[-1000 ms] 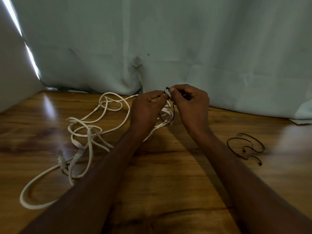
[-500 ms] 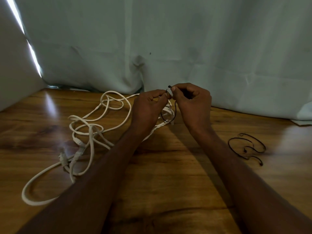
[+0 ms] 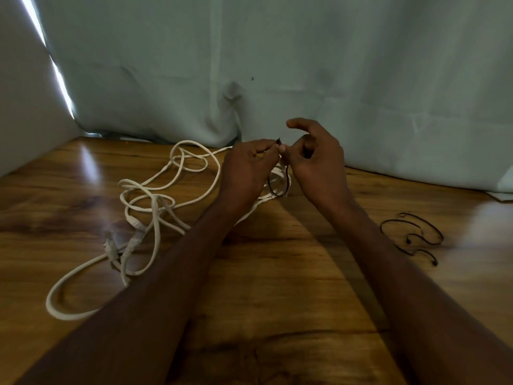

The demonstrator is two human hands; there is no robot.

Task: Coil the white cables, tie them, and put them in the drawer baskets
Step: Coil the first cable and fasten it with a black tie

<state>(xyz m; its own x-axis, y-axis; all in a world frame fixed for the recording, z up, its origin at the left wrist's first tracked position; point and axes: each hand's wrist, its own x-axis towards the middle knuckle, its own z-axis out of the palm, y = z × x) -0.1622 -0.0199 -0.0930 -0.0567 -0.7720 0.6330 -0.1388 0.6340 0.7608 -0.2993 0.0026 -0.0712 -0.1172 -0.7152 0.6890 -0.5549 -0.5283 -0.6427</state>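
Loose white cables (image 3: 154,202) lie tangled on the wooden table (image 3: 277,287), left of centre, with several plugs near the front of the heap. A small bundle of white cable sits under my hands, and a thin black tie (image 3: 278,190) loops around it. My left hand (image 3: 247,173) pinches the tie's upper end between thumb and fingertips. My right hand (image 3: 319,162) meets it from the right, thumb and curled lower fingers on the tie and index finger lifted. No drawer or basket is in view.
More black ties (image 3: 412,236) lie on the table to the right of my right forearm. A pale curtain (image 3: 305,79) hangs along the table's far edge, and a white wall (image 3: 25,107) closes the left side.
My right index finger has lifted off the tie and now points up. Both hands stay at the same spot over the bundle.
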